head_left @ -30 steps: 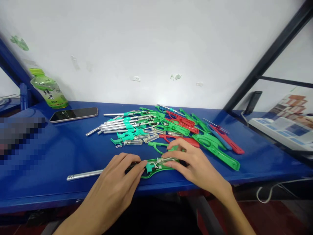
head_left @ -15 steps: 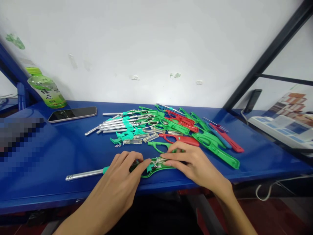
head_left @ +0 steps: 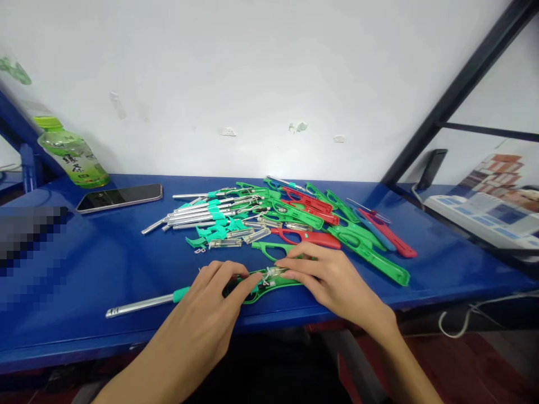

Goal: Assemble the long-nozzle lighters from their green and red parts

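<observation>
An opened long-nosed gas lighter [head_left: 269, 292] lies near the table's front edge, its green half shell facing up and its metal tube [head_left: 141, 307] pointing left. My left hand [head_left: 206, 308] is closed round the lighter's middle, thumb on the inner parts by the teal trigger piece. A clear fuel tank [head_left: 274, 271] sits at the shell's handle end. My right hand [head_left: 337, 275] pinches this tank with thumb and fingers, covering the handle's right end. Just behind my right fingers lies a green shell half [head_left: 263, 246], partly hidden.
A pile holds green shells [head_left: 379, 261], red shells [head_left: 315, 238], metal tubes [head_left: 191, 216], teal triggers [head_left: 217, 231] and clear tanks [head_left: 225, 243]. A screwdriver [head_left: 364, 207] lies at the pile's right. A phone [head_left: 120, 197] and a green-capped bottle [head_left: 73, 154] stand back left, before the wall.
The view has shifted slightly, so the table's things appear a little further left. Both hands stay on the lighter; the fuel tank and my right fingers have moved barely, if at all.
</observation>
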`<action>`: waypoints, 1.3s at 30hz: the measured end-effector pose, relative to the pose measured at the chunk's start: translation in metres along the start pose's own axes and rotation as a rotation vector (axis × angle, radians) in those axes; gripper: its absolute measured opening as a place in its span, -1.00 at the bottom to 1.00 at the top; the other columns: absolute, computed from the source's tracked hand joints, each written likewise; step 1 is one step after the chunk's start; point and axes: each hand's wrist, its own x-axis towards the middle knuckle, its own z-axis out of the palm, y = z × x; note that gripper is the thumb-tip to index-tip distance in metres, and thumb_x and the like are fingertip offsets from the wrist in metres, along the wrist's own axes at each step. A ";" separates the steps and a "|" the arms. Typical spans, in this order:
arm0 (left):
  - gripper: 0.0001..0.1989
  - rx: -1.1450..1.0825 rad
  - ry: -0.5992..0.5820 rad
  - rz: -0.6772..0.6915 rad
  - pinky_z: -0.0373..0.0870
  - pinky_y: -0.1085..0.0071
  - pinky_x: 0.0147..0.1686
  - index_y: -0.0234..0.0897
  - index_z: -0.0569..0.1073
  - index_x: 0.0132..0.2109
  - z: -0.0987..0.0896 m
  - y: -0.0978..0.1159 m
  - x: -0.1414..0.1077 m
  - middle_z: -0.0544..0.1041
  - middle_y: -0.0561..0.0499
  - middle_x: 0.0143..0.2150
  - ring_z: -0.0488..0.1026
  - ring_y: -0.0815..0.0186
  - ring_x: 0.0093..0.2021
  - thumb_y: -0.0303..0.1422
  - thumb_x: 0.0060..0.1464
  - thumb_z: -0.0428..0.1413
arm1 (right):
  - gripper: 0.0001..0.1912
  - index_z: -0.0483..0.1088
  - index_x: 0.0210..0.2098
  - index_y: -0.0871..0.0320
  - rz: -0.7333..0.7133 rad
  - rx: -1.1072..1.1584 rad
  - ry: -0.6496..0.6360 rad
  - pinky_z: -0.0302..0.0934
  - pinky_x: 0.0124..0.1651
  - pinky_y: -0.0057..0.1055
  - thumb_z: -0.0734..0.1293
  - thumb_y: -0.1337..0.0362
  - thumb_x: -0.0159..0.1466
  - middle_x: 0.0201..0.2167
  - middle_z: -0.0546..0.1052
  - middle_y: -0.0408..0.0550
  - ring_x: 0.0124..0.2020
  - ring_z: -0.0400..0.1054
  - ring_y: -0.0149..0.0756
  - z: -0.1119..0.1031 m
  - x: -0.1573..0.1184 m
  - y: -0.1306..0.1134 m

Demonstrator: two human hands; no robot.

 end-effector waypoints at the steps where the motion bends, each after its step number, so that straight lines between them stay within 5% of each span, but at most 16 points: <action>1: -0.41 0.002 0.000 0.000 0.53 0.18 -0.05 -0.26 0.43 0.30 0.000 0.000 0.000 0.50 -0.14 0.07 0.42 0.11 -0.02 -0.76 0.25 -0.08 | -0.74 0.65 0.12 0.10 -0.004 0.001 -0.001 0.49 0.03 -0.27 0.33 0.27 0.56 0.01 0.65 0.01 -0.08 0.61 -0.20 0.000 0.000 0.000; 33: -0.40 0.110 0.034 0.051 0.49 0.23 -0.17 -0.19 0.45 0.29 0.006 -0.001 0.002 0.51 -0.13 0.01 0.43 0.14 -0.12 -0.74 0.26 -0.10 | -0.72 0.64 0.14 0.02 0.029 0.019 0.019 0.49 -0.01 -0.30 0.38 0.14 0.54 -0.01 0.67 -0.01 -0.08 0.62 -0.21 0.001 0.001 0.001; 39: -0.35 0.086 0.077 0.063 0.40 0.28 -0.23 -0.18 0.46 0.26 0.008 -0.002 0.004 0.50 -0.09 -0.04 0.40 0.18 -0.18 -0.79 0.18 -0.11 | -0.79 0.64 -0.08 0.08 -0.045 0.088 0.102 0.45 -0.04 -0.33 0.33 0.26 0.57 -0.12 0.69 -0.04 -0.13 0.60 -0.25 -0.003 0.001 -0.005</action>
